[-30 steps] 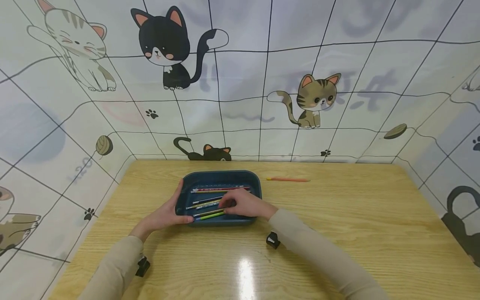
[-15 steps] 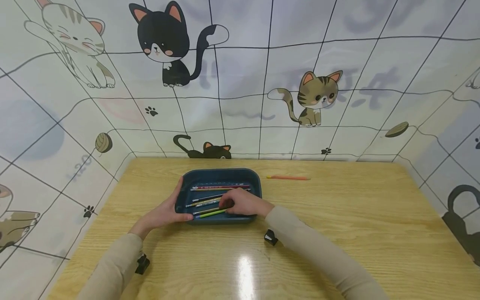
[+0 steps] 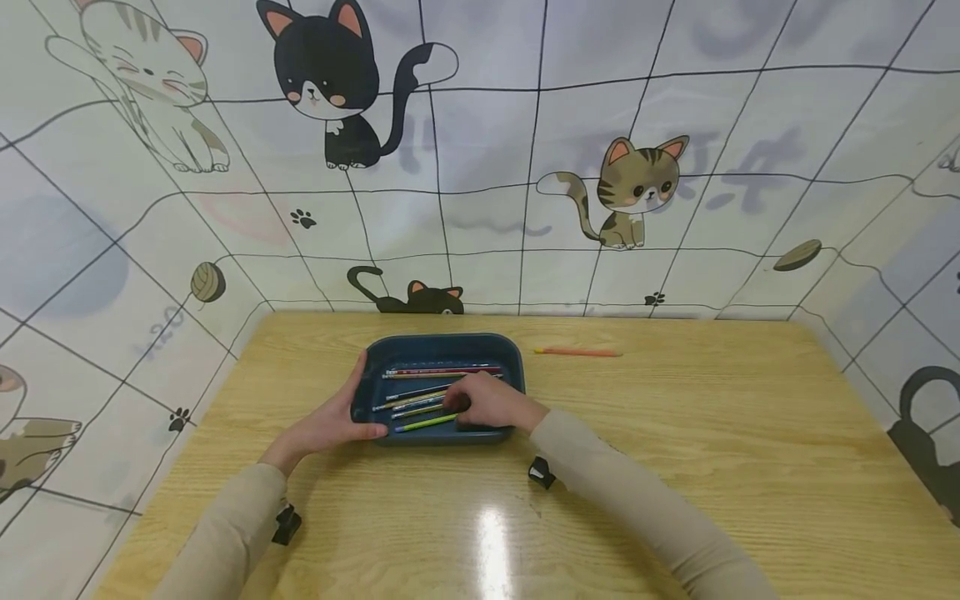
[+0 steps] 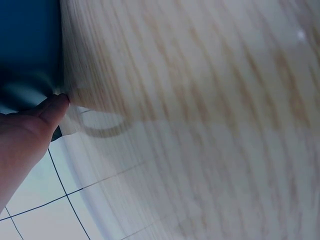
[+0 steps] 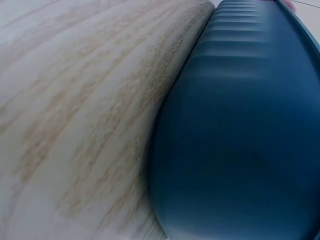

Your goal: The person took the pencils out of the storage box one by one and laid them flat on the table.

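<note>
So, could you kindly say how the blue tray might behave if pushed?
The blue tray would likely slide rather than tip, being low and wide. It seems stiff, undented where the left hand touches it. Its loose pencils may roll.

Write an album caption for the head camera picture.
Left hand against a blue tray, right hand among its pencils, one orange pencil apart on the wooden table.

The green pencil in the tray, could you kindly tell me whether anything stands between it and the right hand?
Nothing visible does: in the head view the green pencil runs up to the right hand; whether they touch is unclear.
</note>
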{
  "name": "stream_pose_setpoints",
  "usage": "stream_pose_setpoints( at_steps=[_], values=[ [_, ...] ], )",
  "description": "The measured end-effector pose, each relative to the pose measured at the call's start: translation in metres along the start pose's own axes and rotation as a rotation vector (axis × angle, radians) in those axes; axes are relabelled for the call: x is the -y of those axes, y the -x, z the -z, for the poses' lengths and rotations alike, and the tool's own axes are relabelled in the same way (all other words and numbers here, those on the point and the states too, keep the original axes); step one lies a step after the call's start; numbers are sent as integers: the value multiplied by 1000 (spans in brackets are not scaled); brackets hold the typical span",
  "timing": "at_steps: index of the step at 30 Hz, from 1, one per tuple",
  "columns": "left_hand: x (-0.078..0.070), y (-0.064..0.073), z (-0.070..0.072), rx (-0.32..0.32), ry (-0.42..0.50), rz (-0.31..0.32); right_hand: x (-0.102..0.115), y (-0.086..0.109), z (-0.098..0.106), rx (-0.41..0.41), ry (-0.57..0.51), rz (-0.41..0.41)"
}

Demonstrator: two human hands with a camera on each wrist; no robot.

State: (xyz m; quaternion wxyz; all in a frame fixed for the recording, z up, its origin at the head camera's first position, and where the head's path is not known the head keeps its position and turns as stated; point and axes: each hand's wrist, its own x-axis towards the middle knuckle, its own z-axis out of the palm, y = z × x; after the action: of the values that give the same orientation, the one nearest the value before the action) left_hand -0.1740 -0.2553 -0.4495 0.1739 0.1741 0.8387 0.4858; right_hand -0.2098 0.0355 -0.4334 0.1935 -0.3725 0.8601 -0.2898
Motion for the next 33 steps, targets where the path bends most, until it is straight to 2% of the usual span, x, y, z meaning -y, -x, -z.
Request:
stream_pose_setpoints(
  at_steps=[4,8,15,20,24,33],
  values=[
    [1,0,0,-2,6,-6,0,3,0,-22,26,-25],
    [-1,0,0,-1,3,-6,3,6,3,-3,71,-28],
    [-1,-2,0,1,-4,-8,4,6,10,-2,266,-132],
    [-1,-1,0,-1,2,0,1,4,11,0,284,-114],
    [-2,-1,1,-3,-9,1,-1,3,11,-1,223,-75],
    [-3,0,0,-3,-3,2,-10,3,15,-12,-32,59]
  ],
)
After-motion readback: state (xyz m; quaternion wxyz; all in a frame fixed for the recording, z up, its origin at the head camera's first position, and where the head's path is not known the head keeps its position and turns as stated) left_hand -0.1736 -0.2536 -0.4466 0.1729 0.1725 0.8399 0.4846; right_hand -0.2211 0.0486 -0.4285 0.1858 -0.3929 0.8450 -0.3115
